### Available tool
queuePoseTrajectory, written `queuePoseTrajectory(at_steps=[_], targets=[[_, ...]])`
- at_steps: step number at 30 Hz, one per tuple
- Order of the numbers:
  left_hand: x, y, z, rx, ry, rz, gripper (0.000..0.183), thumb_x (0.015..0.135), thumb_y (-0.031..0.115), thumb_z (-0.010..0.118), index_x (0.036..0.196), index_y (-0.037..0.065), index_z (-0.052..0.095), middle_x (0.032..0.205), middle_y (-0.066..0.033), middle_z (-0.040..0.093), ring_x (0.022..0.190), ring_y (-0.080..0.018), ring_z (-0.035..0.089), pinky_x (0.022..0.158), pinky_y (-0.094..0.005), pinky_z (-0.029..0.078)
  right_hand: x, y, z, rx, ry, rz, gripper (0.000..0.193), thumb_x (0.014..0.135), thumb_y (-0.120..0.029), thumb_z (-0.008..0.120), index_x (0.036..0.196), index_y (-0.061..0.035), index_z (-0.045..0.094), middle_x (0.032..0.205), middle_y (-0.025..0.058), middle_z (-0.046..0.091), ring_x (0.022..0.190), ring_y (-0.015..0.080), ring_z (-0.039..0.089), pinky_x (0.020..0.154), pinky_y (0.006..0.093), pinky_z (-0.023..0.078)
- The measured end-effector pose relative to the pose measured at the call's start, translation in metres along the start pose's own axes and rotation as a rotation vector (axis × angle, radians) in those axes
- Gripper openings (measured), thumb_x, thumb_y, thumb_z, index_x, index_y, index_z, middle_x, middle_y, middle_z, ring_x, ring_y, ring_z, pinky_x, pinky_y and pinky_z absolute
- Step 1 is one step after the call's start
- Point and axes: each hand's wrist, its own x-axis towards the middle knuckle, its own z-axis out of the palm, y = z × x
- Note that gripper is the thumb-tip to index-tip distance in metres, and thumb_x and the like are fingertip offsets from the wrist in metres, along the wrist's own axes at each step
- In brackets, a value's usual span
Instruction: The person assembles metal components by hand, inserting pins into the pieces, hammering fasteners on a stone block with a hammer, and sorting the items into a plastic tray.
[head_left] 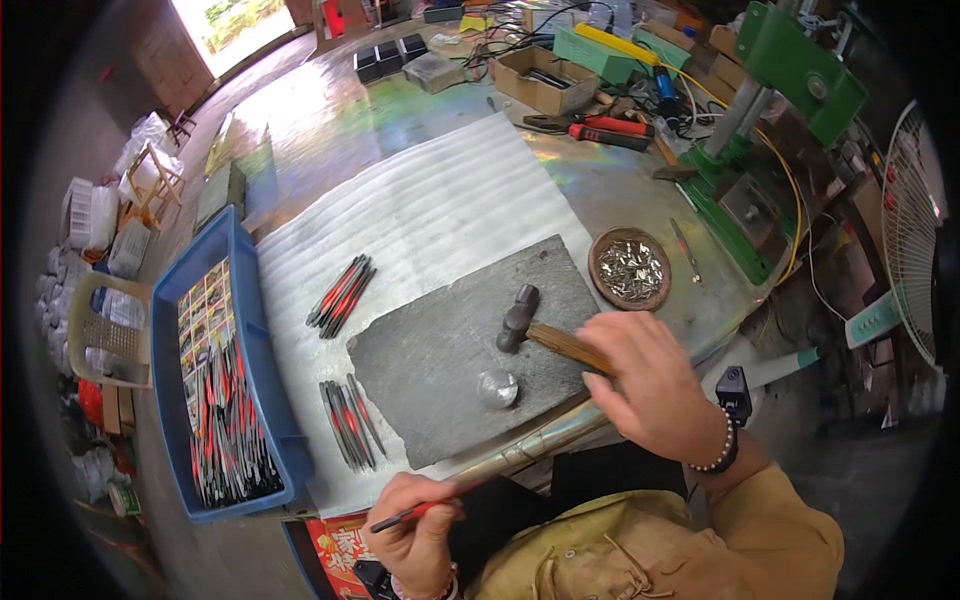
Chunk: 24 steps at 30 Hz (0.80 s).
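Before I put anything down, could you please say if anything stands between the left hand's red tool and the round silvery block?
Only the table's front edge and bare slab lie between the red tool and the block; nothing loose shows there.

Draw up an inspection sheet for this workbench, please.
Surface: white sheet over the table, grey slab on top.
Job's things: hammer, shiny round block on the slab, bowl of metal bits, two groups of thin red-and-black sticks.
Clutter: pliers and open cardboard box toward the table's far side.
Hands: left hand holds one stick; right hand grips the hammer.
Cables: yellow cable near the green press.
Surroundings: blue tray with more sticks and a chair at left; fan at right.
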Motion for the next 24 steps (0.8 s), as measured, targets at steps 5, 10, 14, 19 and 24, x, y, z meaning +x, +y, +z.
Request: queuePoseTrajectory(at_steps=[5, 10, 14, 19, 24], targets=[[0.009, 0.002, -0.009, 0.322, 0.095, 0.108, 0.015, 0.087, 0.011, 0.064, 0.091, -0.003, 0.06, 0.078, -0.006, 0.054, 0.058, -0.0095, 0.048, 0.052, -0.0188, 0.036, 0.006, 0.009, 0.017, -0.331, -0.113, -0.102, 0.02, 0.076, -0.005, 0.051, 0.096, -0.0029, 0.05, 0.083, 0.0084, 0.048, 0.084, 0.0233, 0.053, 0.066, 0.0299, 0.042], [0.024, -0.003, -0.001, 0.589, 0.001, 0.23, 0.011, 0.086, 0.006, 0.063, 0.09, -0.004, 0.061, 0.077, -0.0066, 0.055, 0.064, -0.0114, 0.05, 0.058, -0.0216, 0.038, 0.012, 0.019, 0.011, -0.246, -0.172, 0.045, 0.013, 0.077, -0.005, 0.052, 0.089, -0.0042, 0.047, 0.081, 0.0104, 0.047, 0.08, 0.0283, 0.057, 0.07, 0.0373, 0.048], [0.032, -0.01, 0.005, 0.662, -0.074, 0.228, 0.007, 0.084, 0.003, 0.062, 0.088, -0.003, 0.061, 0.075, -0.0076, 0.056, 0.067, -0.0136, 0.053, 0.061, -0.0245, 0.041, 0.007, 0.068, -0.002, -0.061, -0.14, 0.214, 0.019, 0.077, -0.005, 0.054, 0.095, 0.0007, 0.051, 0.088, 0.0155, 0.053, 0.079, 0.0349, 0.057, 0.071, 0.0406, 0.047], [0.036, -0.018, 0.008, 0.635, -0.043, 0.137, 0.005, 0.08, -0.002, 0.062, 0.085, -0.001, 0.062, 0.071, -0.0087, 0.055, 0.062, -0.0172, 0.053, 0.056, -0.0268, 0.041, 0.013, 0.118, -0.018, 0.002, -0.016, 0.345, 0.021, 0.076, -0.009, 0.059, 0.092, 0.0053, 0.055, 0.084, 0.0191, 0.056, 0.079, 0.0368, 0.056, 0.069, 0.0405, 0.045], [0.035, -0.018, 0.001, 0.615, -0.042, 0.081, 0.004, 0.081, -0.001, 0.062, 0.085, -0.001, 0.062, 0.071, -0.0086, 0.056, 0.062, -0.0176, 0.053, 0.057, -0.0269, 0.041, 0.015, 0.141, -0.001, -0.141, -0.143, 0.308, 0.023, 0.074, -0.012, 0.061, 0.09, 0.0045, 0.059, 0.087, 0.0205, 0.058, 0.084, 0.0377, 0.056, 0.075, 0.0418, 0.045]])
